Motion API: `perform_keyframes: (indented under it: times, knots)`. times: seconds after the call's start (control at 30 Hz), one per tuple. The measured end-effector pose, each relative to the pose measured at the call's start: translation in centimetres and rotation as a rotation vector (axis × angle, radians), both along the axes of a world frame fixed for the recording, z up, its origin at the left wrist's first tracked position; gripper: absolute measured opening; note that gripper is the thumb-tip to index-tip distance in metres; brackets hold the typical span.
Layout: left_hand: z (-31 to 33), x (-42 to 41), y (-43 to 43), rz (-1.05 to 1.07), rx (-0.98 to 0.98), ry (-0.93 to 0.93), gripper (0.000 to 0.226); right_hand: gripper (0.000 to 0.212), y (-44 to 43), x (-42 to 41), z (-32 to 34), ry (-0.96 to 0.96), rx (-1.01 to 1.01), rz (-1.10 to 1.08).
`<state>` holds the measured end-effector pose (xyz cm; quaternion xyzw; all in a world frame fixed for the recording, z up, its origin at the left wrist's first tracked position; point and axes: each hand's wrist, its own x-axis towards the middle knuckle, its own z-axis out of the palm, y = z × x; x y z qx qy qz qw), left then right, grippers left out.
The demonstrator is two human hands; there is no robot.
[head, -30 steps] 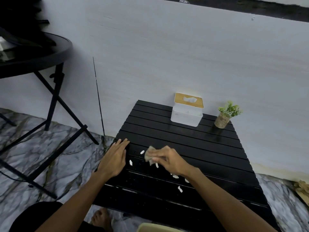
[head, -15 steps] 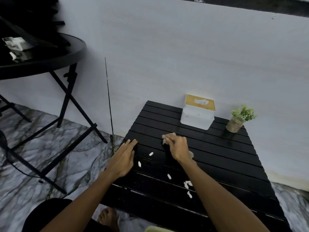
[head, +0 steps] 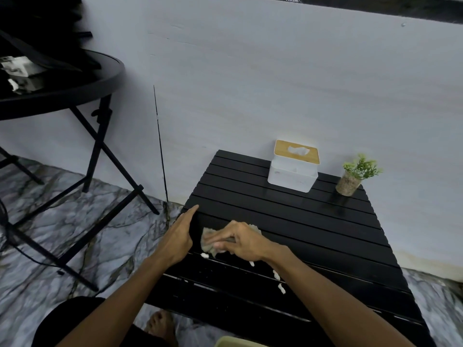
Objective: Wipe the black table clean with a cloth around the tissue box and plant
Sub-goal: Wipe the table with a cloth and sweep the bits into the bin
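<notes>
A low black slatted table (head: 295, 221) stands against the wall. At its back sit a white tissue box (head: 292, 170) with a wooden lid and, to the right, a small green plant (head: 355, 175) in a pot. My right hand (head: 243, 242) presses a grey-beige cloth (head: 209, 241) onto the slats near the table's left side, fingers laid over it. My left hand (head: 179, 234) rests on the left edge, fingers straight, just left of the cloth. Several white scraps (head: 276, 275) lie on the slats by my right wrist.
A round black folding table (head: 75, 83) with dark things on it stands at the left, its legs spreading over the marble floor (head: 62, 234). A thin black cable (head: 160, 146) runs down the wall. A pale object (head: 240, 342) shows at the bottom edge.
My right hand pushed the cloth away toward the table's middle, then drew it back and left, close beside my left hand. My left hand stayed on the edge.
</notes>
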<state>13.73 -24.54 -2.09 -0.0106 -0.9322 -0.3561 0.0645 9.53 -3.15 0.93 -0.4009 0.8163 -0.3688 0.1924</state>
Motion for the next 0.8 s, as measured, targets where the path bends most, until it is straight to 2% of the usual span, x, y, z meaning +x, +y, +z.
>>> perform_keyframes:
  times: [0.1,0.23,0.37,0.47,0.57,0.63,0.73,0.8]
  knots:
    - [-0.3,-0.1,-0.3,-0.009,0.016,0.001,0.084,0.023,1.8,0.5,1.2,-0.128,-0.022,-0.056]
    - [-0.5,-0.2,-0.3,-0.005,0.021,0.004,0.088,0.022,2.5,-0.5,2.9,-0.22,-0.235,-0.401]
    - [-0.6,-0.3,-0.2,0.003,0.027,0.022,0.088,0.019,0.3,-3.5,2.4,-0.063,-0.329,-0.763]
    - [-0.1,0.0,0.2,0.047,0.013,0.046,0.085,0.022,-1.6,-6.0,0.7,0.058,-0.164,-0.908]
    - [-0.2,0.0,0.2,0.08,0.014,0.064,0.084,0.034,-3.9,-6.6,-0.9,-0.055,-0.032,-0.975]
    - [-0.5,-0.2,-0.1,0.074,0.029,0.073,0.085,0.037,-5.7,-6.2,-1.2,-0.03,-0.01,-0.987]
    - [-1.0,-0.3,-0.6,0.027,0.082,0.104,0.083,0.041,-8.0,-5.7,-1.2,0.052,0.05,-0.809]
    - [-0.4,-0.1,-0.5,-0.002,0.146,0.179,0.074,0.04,-8.8,-5.6,-1.2,0.042,0.079,-0.695]
